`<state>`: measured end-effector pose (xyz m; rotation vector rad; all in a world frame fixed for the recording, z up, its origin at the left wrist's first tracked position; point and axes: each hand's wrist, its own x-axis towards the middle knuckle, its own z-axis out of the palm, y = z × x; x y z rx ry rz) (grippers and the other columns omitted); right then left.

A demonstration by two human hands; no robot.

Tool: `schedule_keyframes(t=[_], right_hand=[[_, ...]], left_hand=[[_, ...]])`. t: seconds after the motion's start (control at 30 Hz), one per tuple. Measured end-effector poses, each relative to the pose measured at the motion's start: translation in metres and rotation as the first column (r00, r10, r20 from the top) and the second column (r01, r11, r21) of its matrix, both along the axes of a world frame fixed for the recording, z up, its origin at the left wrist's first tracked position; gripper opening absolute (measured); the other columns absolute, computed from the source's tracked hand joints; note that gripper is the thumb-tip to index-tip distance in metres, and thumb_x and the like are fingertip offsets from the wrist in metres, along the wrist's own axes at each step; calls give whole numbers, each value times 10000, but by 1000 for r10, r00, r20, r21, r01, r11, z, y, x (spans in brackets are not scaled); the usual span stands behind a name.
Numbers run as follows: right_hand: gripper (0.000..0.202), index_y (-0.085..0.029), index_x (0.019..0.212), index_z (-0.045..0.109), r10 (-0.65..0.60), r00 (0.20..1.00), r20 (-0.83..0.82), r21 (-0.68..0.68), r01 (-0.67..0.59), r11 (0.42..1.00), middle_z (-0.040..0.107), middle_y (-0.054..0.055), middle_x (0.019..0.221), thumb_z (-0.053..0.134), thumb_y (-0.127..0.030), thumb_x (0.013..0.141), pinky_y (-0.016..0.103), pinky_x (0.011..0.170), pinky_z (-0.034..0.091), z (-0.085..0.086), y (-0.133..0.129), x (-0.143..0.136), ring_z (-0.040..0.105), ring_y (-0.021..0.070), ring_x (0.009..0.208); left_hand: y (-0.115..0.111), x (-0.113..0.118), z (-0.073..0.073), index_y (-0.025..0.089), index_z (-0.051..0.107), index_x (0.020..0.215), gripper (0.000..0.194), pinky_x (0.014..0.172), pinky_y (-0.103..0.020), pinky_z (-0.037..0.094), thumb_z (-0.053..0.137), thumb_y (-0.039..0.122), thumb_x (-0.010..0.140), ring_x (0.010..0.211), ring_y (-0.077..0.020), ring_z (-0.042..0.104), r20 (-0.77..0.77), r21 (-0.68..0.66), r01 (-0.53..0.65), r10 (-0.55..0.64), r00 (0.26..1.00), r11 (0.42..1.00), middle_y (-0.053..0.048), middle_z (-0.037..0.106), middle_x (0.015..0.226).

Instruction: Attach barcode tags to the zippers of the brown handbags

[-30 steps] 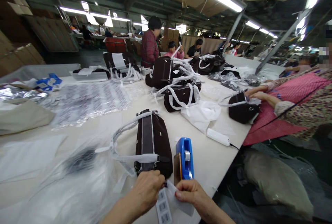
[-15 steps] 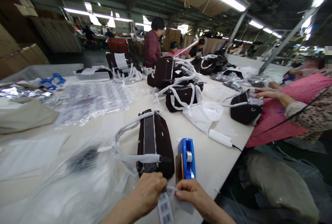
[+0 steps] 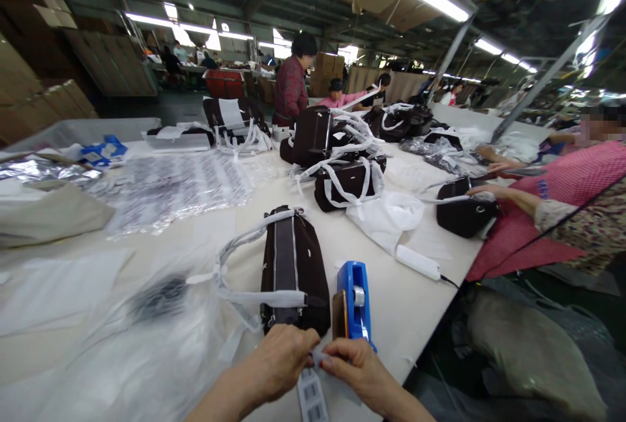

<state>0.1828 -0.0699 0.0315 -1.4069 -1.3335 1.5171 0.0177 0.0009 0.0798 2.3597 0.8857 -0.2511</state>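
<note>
My left hand [image 3: 286,360] and my right hand [image 3: 359,366] are close together at the near table edge. Both are closed, pinching a thin whitish translucent sheet [image 3: 320,358] between their fingertips. A white strip of barcode labels [image 3: 312,396] lies just below, between the hands. Right in front of my left hand is a dark brown handbag [image 3: 313,265], its handles [image 3: 235,246] wrapped in whitish padding. Beyond my right hand stands a blue tape dispenser [image 3: 353,278], with a phone [image 3: 339,314] against its left side. My fingers partly hide what they grip.
More dark bags [image 3: 349,180] with wrapped straps are piled farther back. Clear plastic bags [image 3: 147,344] spread at the left. A white power strip [image 3: 417,261] lies near the right table edge. At the right, a co-worker's hand [image 3: 489,190] touches another dark bag [image 3: 464,210].
My right hand has come slightly closer to my left, with the sheet still between them. The co-worker's hands have shifted on their bag. The view has moved a little.
</note>
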Motion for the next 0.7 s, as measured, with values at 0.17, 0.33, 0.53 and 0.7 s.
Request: schedule_keyframes(t=[0.17,0.33,0.53,0.7], right_hand=[[324,-153,740,665,16,999,28,22,-17,1000,536,-16,623,555,-457,746,217,567,334,3,-1,-8,446,106,610],[373,-139,682,625,-116,991,62,28,114,993,486,-18,593,544,-499,734,212,546,318,-12,-11,-15,403,97,583],[434,-125,691,626,-143,988,61,-52,146,988,475,-7,577,514,-542,729,214,535,328,-29,-21,-27,412,104,570],[415,-135,708,635,-97,984,151,40,92,995,544,11,600,470,-511,770,214,559,366,-25,-25,-37,476,123,592]], left_hand=[[2,-4,-1,204,574,870,144,677,-337,471,445,221,808,809,-258,626,47,-35,46,-44,998,998,-67,674,841],[-8,-25,-6,237,539,1027,287,880,-336,418,447,164,765,1020,-209,523,342,-109,-107,139,930,988,-68,597,1077],[-40,-41,-45,188,545,654,358,546,-262,401,398,484,789,569,-149,489,314,-431,-751,864,395,500,-8,516,595],[-43,-24,-51,165,523,591,420,413,-216,204,461,566,700,418,-84,307,157,-704,-671,973,172,232,52,388,462]])
